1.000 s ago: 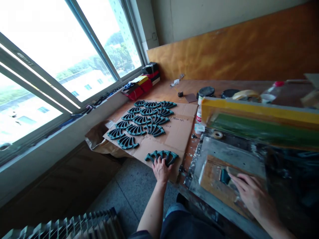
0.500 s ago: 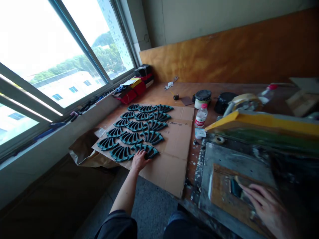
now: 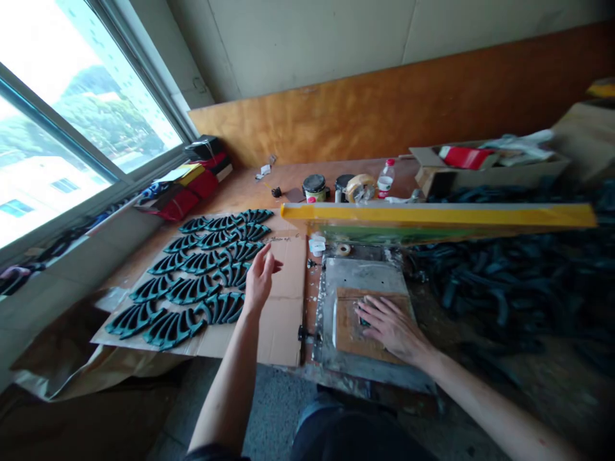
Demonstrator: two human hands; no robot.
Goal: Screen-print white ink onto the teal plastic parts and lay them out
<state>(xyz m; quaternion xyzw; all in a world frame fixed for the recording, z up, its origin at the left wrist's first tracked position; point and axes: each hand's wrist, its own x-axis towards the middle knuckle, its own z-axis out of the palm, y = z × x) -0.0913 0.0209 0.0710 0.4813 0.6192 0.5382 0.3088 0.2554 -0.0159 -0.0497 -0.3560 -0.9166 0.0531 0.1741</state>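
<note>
My left hand (image 3: 260, 278) hovers open above the cardboard sheet (image 3: 283, 320), fingers apart, holding nothing. Just beside it lie rows of dark teal fan-shaped parts (image 3: 192, 269), the nearest one (image 3: 223, 307) at the sheet's front. My right hand (image 3: 389, 323) lies flat with fingers spread on a small dark teal piece (image 3: 364, 322) that rests on the brown board (image 3: 348, 320) set in the grey metal plate (image 3: 365, 275). The piece is mostly hidden under my fingers. A yellow-edged screen frame (image 3: 432, 216) is raised above the plate.
A heap of dark parts (image 3: 500, 282) lies right of the plate. Tins (image 3: 314, 187), a tape roll (image 3: 360, 187) and a water bottle (image 3: 384, 178) stand at the back. A cardboard box (image 3: 485, 166) sits back right. Red boxes (image 3: 192, 186) lie by the window sill.
My left hand set a fan-shaped part at the end of the rows, let go and lifted away to the right. My view swung right. My right hand stayed on the piece.
</note>
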